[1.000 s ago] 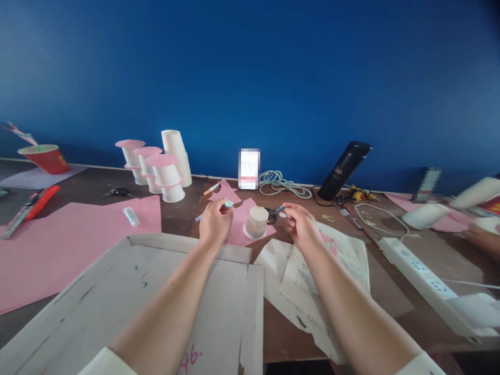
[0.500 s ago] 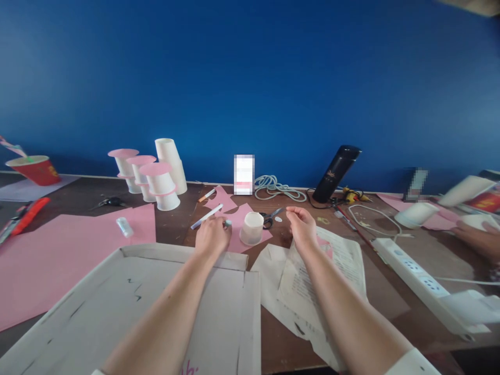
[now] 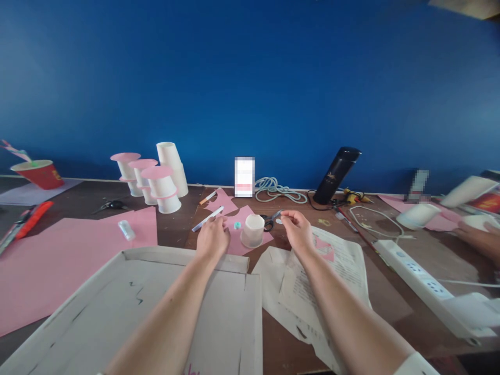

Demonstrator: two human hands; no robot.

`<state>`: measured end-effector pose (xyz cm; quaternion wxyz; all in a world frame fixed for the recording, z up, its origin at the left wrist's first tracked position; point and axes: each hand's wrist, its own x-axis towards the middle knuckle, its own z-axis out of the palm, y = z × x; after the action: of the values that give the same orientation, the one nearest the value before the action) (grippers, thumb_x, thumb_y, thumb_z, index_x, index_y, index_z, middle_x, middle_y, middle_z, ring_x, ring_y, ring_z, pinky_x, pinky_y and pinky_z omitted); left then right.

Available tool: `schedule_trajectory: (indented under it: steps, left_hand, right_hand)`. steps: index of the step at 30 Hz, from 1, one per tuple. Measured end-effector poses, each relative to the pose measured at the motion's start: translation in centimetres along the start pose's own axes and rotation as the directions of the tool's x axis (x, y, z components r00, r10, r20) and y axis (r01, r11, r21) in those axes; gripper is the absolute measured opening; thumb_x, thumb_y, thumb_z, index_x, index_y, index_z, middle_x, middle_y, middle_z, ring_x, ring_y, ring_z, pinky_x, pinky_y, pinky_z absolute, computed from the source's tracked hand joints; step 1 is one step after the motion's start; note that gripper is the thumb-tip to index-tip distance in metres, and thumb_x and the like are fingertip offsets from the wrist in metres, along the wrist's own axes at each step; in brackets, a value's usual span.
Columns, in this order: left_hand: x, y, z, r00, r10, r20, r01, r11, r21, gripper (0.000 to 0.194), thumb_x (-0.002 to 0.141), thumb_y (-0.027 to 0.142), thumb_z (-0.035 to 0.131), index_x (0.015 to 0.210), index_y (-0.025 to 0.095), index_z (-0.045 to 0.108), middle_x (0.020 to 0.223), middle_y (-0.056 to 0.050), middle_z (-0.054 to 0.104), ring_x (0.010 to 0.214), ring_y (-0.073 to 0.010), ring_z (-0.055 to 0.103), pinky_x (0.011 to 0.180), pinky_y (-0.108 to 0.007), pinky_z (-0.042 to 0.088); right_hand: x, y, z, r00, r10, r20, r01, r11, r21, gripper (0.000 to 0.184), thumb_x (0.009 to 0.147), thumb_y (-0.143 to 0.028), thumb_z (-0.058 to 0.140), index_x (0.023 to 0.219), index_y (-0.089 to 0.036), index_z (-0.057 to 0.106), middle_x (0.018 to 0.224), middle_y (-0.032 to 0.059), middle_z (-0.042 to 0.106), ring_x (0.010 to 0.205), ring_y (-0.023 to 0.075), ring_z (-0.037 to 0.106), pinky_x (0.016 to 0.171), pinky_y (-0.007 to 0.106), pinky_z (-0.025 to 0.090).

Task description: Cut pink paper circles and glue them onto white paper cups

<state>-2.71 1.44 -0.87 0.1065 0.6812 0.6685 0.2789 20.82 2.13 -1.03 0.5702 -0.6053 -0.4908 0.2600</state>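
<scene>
My left hand (image 3: pixel 213 237) rests palm down near a white pen (image 3: pixel 208 219), fingers loosely bent and slightly apart, with nothing visible in them. Just right of it, a small round pale-green piece (image 3: pixel 237 225) lies on pink paper (image 3: pixel 234 240). An upside-down white paper cup (image 3: pixel 252 230) stands on the same paper, between both hands. Behind the cup lie black-handled scissors (image 3: pixel 268 224), their blades pointing right. My right hand (image 3: pixel 299 229) pinches its fingertips together beside the blade tip. Whatever is between those fingertips is too small to make out.
Pink-topped cup stacks (image 3: pixel 160 187) and white cups (image 3: pixel 172 166) stand back left. A cardboard lid (image 3: pixel 156 302) fills the front left; printed paper (image 3: pixel 344 260) lies under my right forearm. Right are a black bottle (image 3: pixel 336 174), a power strip (image 3: pixel 417 276) and another person's hand (image 3: pixel 478 237).
The pale-green piece was at my left fingertips and now lies on the pink paper, apart from the hand. My right hand has shifted slightly left toward the scissors.
</scene>
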Motion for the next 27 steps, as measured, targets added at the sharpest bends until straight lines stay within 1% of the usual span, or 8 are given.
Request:
schedule_trajectory:
  steps: [6,9,11,13,15,17,21,27]
  left_hand:
    - [0.2,-0.3,0.8,0.972,0.223,-0.073,-0.225,0.974,-0.018,0.038,0.082,0.014,0.051,0.116,0.018,0.065,0.121,-0.010,0.066,0.114,-0.0289,0.057,0.099,-0.042,0.045]
    - [0.3,-0.5,1.3,0.950,0.309,-0.050,-0.311,0.950,-0.027,0.040,0.083,0.012,0.049,0.120,0.018,0.063,0.125,-0.008,0.066,0.120,-0.0274,0.054,0.104,-0.042,0.041]
    - [0.4,-0.5,1.6,0.947,0.319,-0.028,-0.320,0.947,-0.029,0.041,0.084,0.013,0.049,0.123,0.019,0.061,0.125,-0.007,0.066,0.120,-0.0264,0.054,0.105,-0.042,0.041]
    - [0.6,-0.5,1.9,0.955,0.297,-0.021,-0.298,0.954,-0.023,0.043,0.086,0.017,0.048,0.127,0.020,0.058,0.126,-0.007,0.065,0.121,-0.0261,0.054,0.105,-0.041,0.041]
    - [0.8,-0.2,2.1,0.964,0.265,-0.010,-0.265,0.964,-0.011,0.044,0.088,0.021,0.048,0.131,0.020,0.055,0.127,-0.007,0.065,0.120,-0.0267,0.055,0.103,-0.041,0.042]
    - [1.0,0.1,2.2,0.971,0.237,0.011,-0.238,0.971,0.014,0.045,0.088,0.022,0.047,0.133,0.020,0.053,0.126,-0.008,0.065,0.118,-0.0283,0.056,0.099,-0.042,0.044]
    - [1.1,0.6,2.4,0.970,0.242,0.019,-0.243,0.968,0.065,0.047,0.087,0.019,0.046,0.133,0.018,0.053,0.126,-0.010,0.064,0.117,-0.0298,0.054,0.098,-0.042,0.043]
    - [0.7,1.0,2.1,0.973,0.230,-0.001,-0.229,0.967,0.109,0.045,0.087,0.018,0.047,0.131,0.017,0.055,0.122,-0.010,0.066,0.114,-0.0290,0.054,0.099,-0.040,0.040]
  right_hand:
    - [-0.3,-0.1,0.2,0.998,-0.049,0.048,0.050,0.999,-0.004,0.026,0.077,-0.045,0.064,0.090,-0.022,0.067,0.066,-0.0009,0.061,0.056,0.0145,0.051,0.054,0.027,0.039]
    - [-0.9,-0.6,0.2,0.986,-0.106,0.130,0.104,0.994,0.020,0.034,0.080,-0.049,0.063,0.101,-0.023,0.066,0.079,0.0021,0.066,0.068,0.0166,0.058,0.065,0.029,0.045]
    - [-1.4,-1.1,0.3,0.958,-0.151,0.242,0.143,0.988,0.051,0.047,0.079,-0.049,0.066,0.119,-0.024,0.059,0.102,0.0054,0.068,0.086,0.0193,0.062,0.076,0.031,0.048]
    - [-2.1,-1.3,0.5,0.913,-0.175,0.368,0.177,0.984,0.028,0.071,0.075,-0.047,0.072,0.137,-0.027,0.045,0.127,0.0085,0.060,0.110,0.0236,0.057,0.087,0.035,0.047]
    - [-2.7,-1.3,1.0,0.875,-0.198,0.441,0.230,0.973,-0.019,0.093,0.070,-0.046,0.077,0.147,-0.025,0.030,0.138,0.0116,0.053,0.125,0.0281,0.048,0.099,0.041,0.042]
    - [-3.2,-1.2,1.7,0.860,-0.211,0.464,0.280,0.956,-0.085,0.107,0.065,-0.046,0.080,0.151,-0.022,0.021,0.140,0.0139,0.051,0.129,0.0320,0.044,0.105,0.047,0.036]
    - [-3.9,-0.9,3.1,0.872,-0.216,0.439,0.328,0.924,-0.196,0.109,0.064,-0.044,0.080,0.152,-0.020,0.019,0.148,0.0156,0.042,0.134,0.0366,0.039,0.109,0.052,0.033]
    - [-3.7,-0.7,3.3,0.903,-0.225,0.367,0.331,0.908,-0.257,0.094,0.070,-0.036,0.072,0.150,-0.021,0.025,0.149,0.0123,0.041,0.134,0.0327,0.042,0.107,0.049,0.037]
